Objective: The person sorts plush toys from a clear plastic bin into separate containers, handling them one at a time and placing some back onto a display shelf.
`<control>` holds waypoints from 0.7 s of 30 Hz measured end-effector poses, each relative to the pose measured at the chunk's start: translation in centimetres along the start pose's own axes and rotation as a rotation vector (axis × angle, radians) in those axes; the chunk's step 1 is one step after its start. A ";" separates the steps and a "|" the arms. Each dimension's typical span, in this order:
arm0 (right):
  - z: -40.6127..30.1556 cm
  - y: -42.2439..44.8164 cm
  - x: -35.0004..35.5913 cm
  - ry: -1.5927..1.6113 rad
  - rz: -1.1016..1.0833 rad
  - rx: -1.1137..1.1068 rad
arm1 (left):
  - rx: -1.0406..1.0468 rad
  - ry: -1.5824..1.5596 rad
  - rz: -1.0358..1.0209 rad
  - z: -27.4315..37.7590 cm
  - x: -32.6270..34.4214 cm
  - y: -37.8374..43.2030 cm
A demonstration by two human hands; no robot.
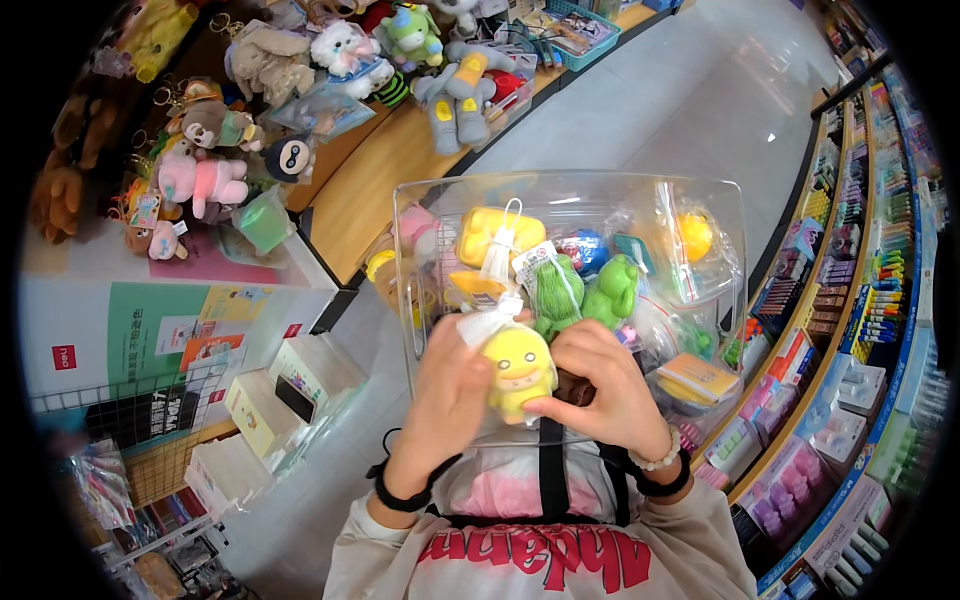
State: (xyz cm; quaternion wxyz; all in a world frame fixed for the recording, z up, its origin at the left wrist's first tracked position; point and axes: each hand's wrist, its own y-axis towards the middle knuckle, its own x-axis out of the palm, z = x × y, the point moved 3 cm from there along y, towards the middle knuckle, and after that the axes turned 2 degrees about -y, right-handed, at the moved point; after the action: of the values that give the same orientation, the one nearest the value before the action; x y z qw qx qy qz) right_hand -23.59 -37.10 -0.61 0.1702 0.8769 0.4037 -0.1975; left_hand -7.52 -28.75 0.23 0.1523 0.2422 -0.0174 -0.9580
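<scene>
A yellow duck squeeze toy in a net wrapper (pixel 517 371) is held between my two hands above a clear plastic bin (pixel 570 181). My left hand (pixel 450 382), slightly blurred, is at the toy's left side by the white gathered top of its net. With thumb and fingers, my right hand (pixel 611 386) grips the toy's lower right side. Just beyond them in the bin lie two green figure toys (pixel 611 291), one in a white net with a tag. A yellow block-shaped toy (pixel 499 236) with a white cord loop sits farther back.
Curved shelves of pens and stationery (pixel 832 300) run close along the right. To the left, plush keychains (pixel 202 184) crowd a display, and grey plush toys (pixel 461 94) lie on a wooden ledge (pixel 367 202). White boxes (pixel 255 412) stand lower left. Grey tile floor (pixel 645 112) stretches ahead.
</scene>
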 end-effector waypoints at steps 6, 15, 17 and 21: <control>1.5 -1.6 -1.6 -0.006 0.374 0.269 | 0.070 0.581 -0.166 0.5 -3.0 1.4; 1.8 -0.9 -0.9 -0.031 0.364 0.253 | 0.217 1.444 -0.290 -4.0 0.1 -0.1; 1.8 -0.9 -1.0 -0.034 0.340 0.285 | 0.112 1.362 -0.422 -3.3 -0.1 -0.1; 1.7 -1.1 -1.2 -0.004 0.315 0.319 | 0.218 1.063 -0.315 -2.0 -1.9 0.2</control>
State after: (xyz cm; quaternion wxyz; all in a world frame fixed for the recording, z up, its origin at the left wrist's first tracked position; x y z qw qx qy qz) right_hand -25.53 -38.02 -1.66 0.0588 0.9446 0.2252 -0.2316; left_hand -4.93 -28.24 -0.58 -0.0306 0.7056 -0.0007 -0.7080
